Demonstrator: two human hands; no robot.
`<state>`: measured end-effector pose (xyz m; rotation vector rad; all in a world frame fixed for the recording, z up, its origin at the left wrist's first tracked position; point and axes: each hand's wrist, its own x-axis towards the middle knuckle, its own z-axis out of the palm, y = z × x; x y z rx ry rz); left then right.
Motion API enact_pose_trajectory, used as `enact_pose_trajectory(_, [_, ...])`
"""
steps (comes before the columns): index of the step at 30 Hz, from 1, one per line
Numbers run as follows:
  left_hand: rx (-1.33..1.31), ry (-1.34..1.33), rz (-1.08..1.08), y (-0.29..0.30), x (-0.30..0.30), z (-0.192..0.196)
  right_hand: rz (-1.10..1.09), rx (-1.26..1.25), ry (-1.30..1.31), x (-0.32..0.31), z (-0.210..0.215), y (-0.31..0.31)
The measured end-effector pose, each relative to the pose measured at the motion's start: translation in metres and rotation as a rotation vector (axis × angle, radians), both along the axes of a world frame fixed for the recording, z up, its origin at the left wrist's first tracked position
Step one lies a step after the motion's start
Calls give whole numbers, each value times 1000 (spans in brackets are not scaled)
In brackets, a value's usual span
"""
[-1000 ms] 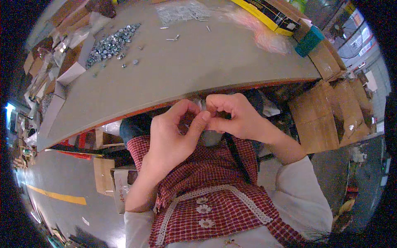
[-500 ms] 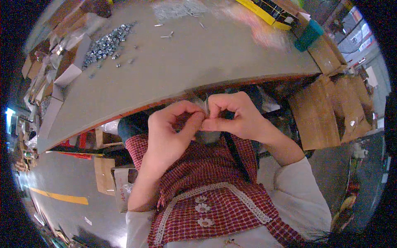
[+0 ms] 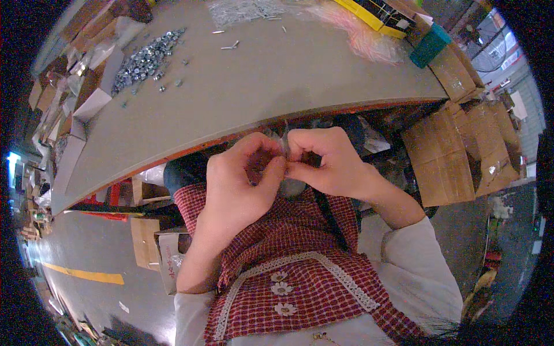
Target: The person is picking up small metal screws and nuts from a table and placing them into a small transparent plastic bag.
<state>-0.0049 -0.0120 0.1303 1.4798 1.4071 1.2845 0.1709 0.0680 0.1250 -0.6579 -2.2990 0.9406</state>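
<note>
1. Lining the far left edge of the grey table (image 3: 300, 75): open cardboard boxes (image 3: 86, 106), standing among clutter too small to tell apart.
2. Lying on the table just beside those boxes: a heap of small silvery metal parts (image 3: 144, 55), with a few loose ones scattering toward the table's middle.
3. Coming up from the lower edge, over a red-and-white checked apron (image 3: 288, 259) with small white flowers sewn on: the left hand (image 3: 239, 184), curling its fingers in, with thumb and forefinger pinching together at the tips.
4. Sitting between both sets of fingertips, just below the table's near edge and above the lap: a small clear, shiny item (image 3: 284, 144), mostly hidden and too small to identify.
5. Pressing against the left hand at the fingertips: the right hand (image 3: 326, 161), also curling in, pinching at the same small item; impossible to tell how firmly either hand is clamping it.
6. Resting on the far side of the table, above the hands: a pile of thin silvery pieces (image 3: 242, 8) and a couple of stray ones nearby.
7. Spreading farther right on the table: a pink translucent bag (image 3: 363, 37), touching a yellow-and-black box (image 3: 381, 11).
8. Sitting at the table's right corner: a teal box (image 3: 430, 45).
9. Standing on the floor to the right, well apart from the hands: large brown cardboard cartons (image 3: 456, 150).
</note>
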Motion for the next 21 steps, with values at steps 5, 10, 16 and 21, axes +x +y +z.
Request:
enact_pose_trajectory(5, [61,348,114,-3,5,10,-39,122,-33,-4,3,-6])
enact_pose_trajectory(10, [98,421,153,-2,8,10,-63,236,-89,-6,1,-8])
enact_pose_trajectory(16, [93,314,160,-2,3,5,-52,234,-78,-7,4,-9])
enact_pose_trajectory(21, [124,266,159,-2,-1,3,-56,241,-50,-7,4,-9])
